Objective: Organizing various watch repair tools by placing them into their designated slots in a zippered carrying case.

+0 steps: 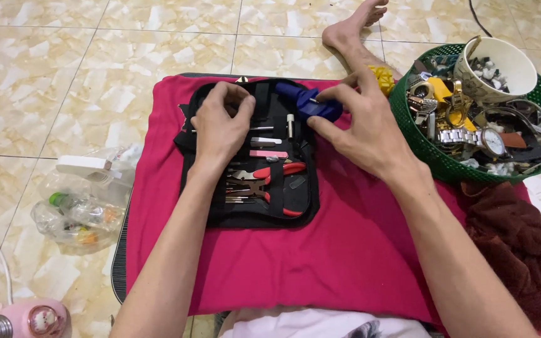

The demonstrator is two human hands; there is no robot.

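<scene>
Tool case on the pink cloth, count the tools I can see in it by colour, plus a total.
In the black tool case:
Red-handled pliers: 2
Blue plastic tool, under the right hand: 1
Pink flat tool: 1
Silver or white small tools: about 3; the left hand hides others
Total: about 7

Both forearms are bare with no sleeves, watch or rings; a bare foot shows.

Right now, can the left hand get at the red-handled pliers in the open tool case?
Probably yes. The left hand rests on the black tool case, just above the red-handled pliers, which lie uncovered. The right hand holds the blue tool off to the side.
</scene>
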